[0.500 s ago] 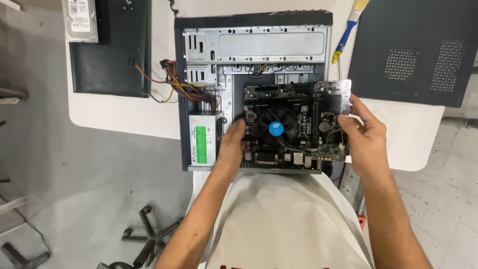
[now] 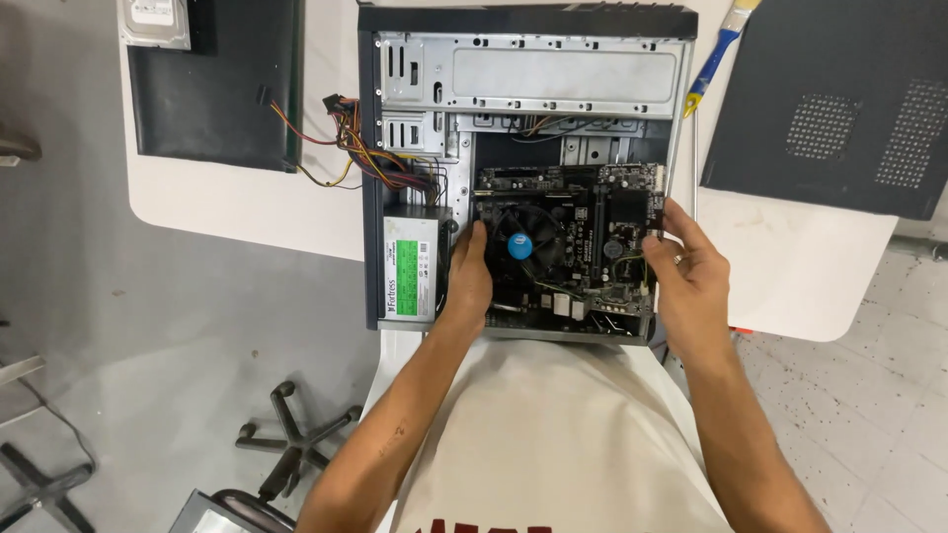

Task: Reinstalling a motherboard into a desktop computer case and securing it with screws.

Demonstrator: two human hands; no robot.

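An open black computer case (image 2: 367,148) lies on its side on a white table (image 2: 237,197). Inside it a dark motherboard (image 2: 583,286) carries a round black fan with a blue centre (image 2: 520,245). My left hand (image 2: 468,276) grips the board's left edge, next to a grey power supply with a green label (image 2: 410,266). My right hand (image 2: 691,276) holds the board's right edge, fingers curled at the case wall. Coloured cables (image 2: 375,158) trail out of the case to the left.
A black side panel (image 2: 212,89) with a silver hard drive (image 2: 155,22) lies at the left. Another black panel (image 2: 839,109) rests at the right. A blue-handled brush (image 2: 719,54) lies beside the case. A chair base (image 2: 291,444) stands on the floor.
Both hands and the motherboard sit lower inside the case than before. The right hand has slid from the board's upper right corner down its right edge.
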